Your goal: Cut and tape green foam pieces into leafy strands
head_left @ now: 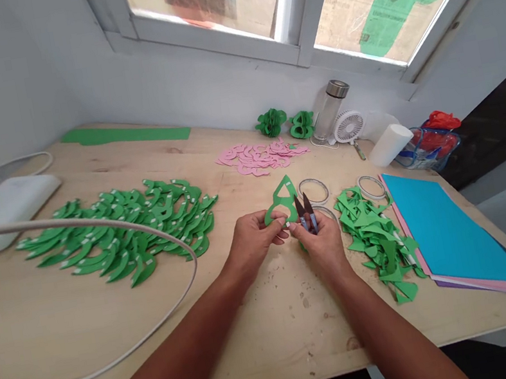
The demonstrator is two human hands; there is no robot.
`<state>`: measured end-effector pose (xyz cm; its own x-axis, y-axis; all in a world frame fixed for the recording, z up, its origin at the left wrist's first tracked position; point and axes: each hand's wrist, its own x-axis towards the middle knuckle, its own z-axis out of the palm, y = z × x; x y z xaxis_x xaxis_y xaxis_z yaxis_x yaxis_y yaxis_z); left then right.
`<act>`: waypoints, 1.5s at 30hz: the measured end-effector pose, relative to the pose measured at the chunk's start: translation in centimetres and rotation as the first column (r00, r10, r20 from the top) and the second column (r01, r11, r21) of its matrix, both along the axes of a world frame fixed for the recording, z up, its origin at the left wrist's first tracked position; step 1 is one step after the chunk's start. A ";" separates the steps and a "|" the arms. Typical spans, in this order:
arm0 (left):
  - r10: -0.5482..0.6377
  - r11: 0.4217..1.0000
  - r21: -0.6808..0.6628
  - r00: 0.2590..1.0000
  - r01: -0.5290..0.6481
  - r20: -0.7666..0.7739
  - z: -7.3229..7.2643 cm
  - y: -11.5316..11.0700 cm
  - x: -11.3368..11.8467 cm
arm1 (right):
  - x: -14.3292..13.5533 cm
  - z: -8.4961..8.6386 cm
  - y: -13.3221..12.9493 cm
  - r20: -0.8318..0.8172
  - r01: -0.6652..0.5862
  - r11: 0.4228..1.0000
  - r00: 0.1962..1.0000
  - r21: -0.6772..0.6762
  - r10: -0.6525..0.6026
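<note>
My left hand (255, 239) pinches a green foam-like cutout (278, 197) with open shapes cut through it, held just above the table. My right hand (325, 245) has a pair of thread snips (306, 211) tucked in its fingers, dark blades pointing away from me. Its thumb and a finger also meet the cutout's lower edge, at a small white patch that looks like tape. Behind and beside the right hand lie tape rolls (314, 190), partly hidden. A heap of green scraps (379, 239) is just right of that hand.
Many green cutouts with white patches (127, 228) spread on the left, a white cable (161, 222) arching over them. Pink cutouts (260, 157), green paper balls (271, 122), a bottle (330, 110) and a small fan (348, 127) stand behind. Coloured sheets (450, 226) lie right.
</note>
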<state>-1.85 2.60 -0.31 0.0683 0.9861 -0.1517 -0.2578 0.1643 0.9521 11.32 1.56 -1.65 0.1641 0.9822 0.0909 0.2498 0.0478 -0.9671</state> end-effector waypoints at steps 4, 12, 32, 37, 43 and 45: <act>-0.004 1.000 0.012 1.000 0.004 -0.029 -0.3 0.2 0.0 | 0.0 0.1 0.0 0.035 0.027 0.999 0.999 0.017 -0.028; -0.012 1.000 0.022 0.999 0.013 -0.034 -0.6 0.2 0.2 | -0.1 0.4 -0.2 0.082 0.036 0.999 0.996 0.041 -0.039; -0.038 0.999 -0.023 0.998 0.037 -0.046 -0.6 0.2 0.2 | 0.1 0.0 0.1 0.007 0.039 0.999 0.999 0.018 -0.039; -0.030 1.000 0.001 0.997 0.030 -0.077 -0.6 0.4 0.2 | 0.1 0.0 0.1 0.037 0.042 0.999 0.998 0.030 -0.043; -0.003 0.999 0.047 0.997 0.007 -0.083 -0.6 0.3 0.2 | 0.1 -0.1 0.1 0.032 0.048 0.998 0.998 0.032 -0.049; -0.007 0.999 0.047 0.999 0.010 -0.054 -0.6 0.3 0.2 | 0.1 -0.2 0.2 0.028 0.049 0.998 0.998 0.033 -0.050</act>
<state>-1.62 2.85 -0.91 0.0695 0.9916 -0.1090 -0.2045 0.1211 0.9713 11.41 1.74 -1.88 0.2091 0.9694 0.1283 0.2803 0.0662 -0.9576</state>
